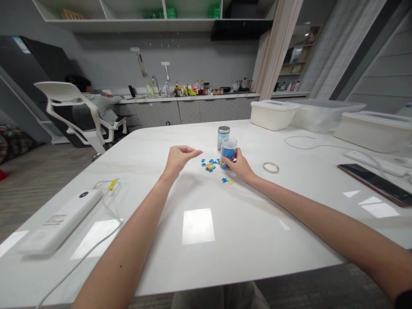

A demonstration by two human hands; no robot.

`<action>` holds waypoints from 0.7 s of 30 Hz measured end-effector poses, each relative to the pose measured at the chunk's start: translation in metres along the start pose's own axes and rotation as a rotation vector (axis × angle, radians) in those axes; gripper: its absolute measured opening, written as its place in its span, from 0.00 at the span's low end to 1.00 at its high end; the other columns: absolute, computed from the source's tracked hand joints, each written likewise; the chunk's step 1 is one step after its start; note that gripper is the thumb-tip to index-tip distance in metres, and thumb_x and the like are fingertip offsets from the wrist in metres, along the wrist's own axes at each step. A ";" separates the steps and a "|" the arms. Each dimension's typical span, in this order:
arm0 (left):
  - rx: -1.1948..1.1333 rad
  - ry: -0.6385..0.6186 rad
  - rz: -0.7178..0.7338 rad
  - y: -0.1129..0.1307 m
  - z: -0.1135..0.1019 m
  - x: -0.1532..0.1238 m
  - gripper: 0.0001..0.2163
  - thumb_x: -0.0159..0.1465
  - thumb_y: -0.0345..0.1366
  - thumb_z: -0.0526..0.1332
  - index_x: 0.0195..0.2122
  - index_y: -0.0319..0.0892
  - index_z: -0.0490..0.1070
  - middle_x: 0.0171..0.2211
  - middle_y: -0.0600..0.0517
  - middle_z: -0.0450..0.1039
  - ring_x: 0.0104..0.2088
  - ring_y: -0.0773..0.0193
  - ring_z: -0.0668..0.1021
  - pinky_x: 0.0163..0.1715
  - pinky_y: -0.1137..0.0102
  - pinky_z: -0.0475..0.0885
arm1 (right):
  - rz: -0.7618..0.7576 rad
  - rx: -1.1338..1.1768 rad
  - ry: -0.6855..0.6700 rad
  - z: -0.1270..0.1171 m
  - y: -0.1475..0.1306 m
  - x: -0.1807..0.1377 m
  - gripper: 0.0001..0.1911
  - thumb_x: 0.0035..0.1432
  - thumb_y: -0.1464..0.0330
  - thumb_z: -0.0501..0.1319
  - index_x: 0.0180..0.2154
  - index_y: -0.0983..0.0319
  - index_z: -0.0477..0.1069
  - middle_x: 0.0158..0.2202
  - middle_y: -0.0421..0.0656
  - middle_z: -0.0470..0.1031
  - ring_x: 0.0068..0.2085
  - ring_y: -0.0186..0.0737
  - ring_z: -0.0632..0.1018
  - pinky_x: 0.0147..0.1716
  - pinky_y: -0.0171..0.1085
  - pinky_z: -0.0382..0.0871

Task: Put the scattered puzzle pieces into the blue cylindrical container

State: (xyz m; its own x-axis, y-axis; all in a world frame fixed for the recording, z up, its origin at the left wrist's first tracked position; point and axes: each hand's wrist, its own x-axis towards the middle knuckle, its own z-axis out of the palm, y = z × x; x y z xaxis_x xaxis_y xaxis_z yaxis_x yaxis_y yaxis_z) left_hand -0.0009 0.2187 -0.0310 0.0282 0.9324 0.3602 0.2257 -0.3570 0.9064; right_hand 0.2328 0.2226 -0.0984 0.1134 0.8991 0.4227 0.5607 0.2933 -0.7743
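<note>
On the white bench [154,266], centre of the frame: a clear-topped jar [228,150] with blue sides, about upright in the right hand [242,166]; whether its base touches the surface cannot be told.
Right-hand fingers: closed partway round the jar, parted by its width, the thumb across the near side; the low side grip seems chosen to steady the jar and leave its top unobstructed.
Left hand [177,162]: raised left of the jar, over the bench, apart from the right hand.
Left-hand fingers: bent in toward the outstretched thumb, with little gap showing; whether anything small is pinched between them cannot be told.
Puzzle pieces [210,166]: a loose cluster of blue and yellow between the hands, presumably kept there within reach of both.
Stray pieces: a blue piece [224,180] and a yellow piece [231,182], side by side, nearer the viewer than the cluster.
Second jar [223,138]: upright just behind the first, silvery cap on; contact between the two cannot be judged.
Loose lid [271,168]: flat, right of the right hand, probably set aside to spare the working area.
</note>
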 end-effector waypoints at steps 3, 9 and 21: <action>0.100 -0.066 -0.009 -0.012 0.000 0.000 0.17 0.45 0.48 0.71 0.20 0.38 0.72 0.18 0.54 0.70 0.21 0.70 0.68 0.24 0.73 0.60 | 0.027 0.051 0.048 0.003 0.007 0.004 0.29 0.50 0.51 0.64 0.48 0.60 0.62 0.41 0.47 0.72 0.39 0.47 0.74 0.41 0.48 0.70; 0.331 -0.137 0.048 -0.041 0.004 0.002 0.12 0.55 0.44 0.62 0.24 0.40 0.73 0.23 0.52 0.73 0.27 0.64 0.72 0.31 0.70 0.66 | -0.085 0.155 0.242 0.001 0.007 0.005 0.39 0.53 0.49 0.61 0.60 0.61 0.53 0.55 0.54 0.64 0.56 0.50 0.69 0.55 0.51 0.63; 0.561 -0.334 0.160 -0.063 0.012 0.003 0.16 0.60 0.39 0.60 0.48 0.43 0.75 0.34 0.52 0.65 0.30 0.65 0.69 0.42 0.66 0.69 | -0.051 0.158 0.064 0.003 0.002 0.003 0.33 0.47 0.61 0.65 0.53 0.59 0.57 0.42 0.47 0.71 0.39 0.45 0.73 0.41 0.46 0.70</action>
State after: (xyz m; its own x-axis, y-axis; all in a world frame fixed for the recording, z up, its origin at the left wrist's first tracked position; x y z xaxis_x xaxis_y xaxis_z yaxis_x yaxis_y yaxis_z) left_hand -0.0032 0.2444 -0.0901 0.3830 0.8699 0.3108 0.6633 -0.4932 0.5628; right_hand 0.2314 0.2269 -0.1000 0.1426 0.8609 0.4884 0.4321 0.3898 -0.8132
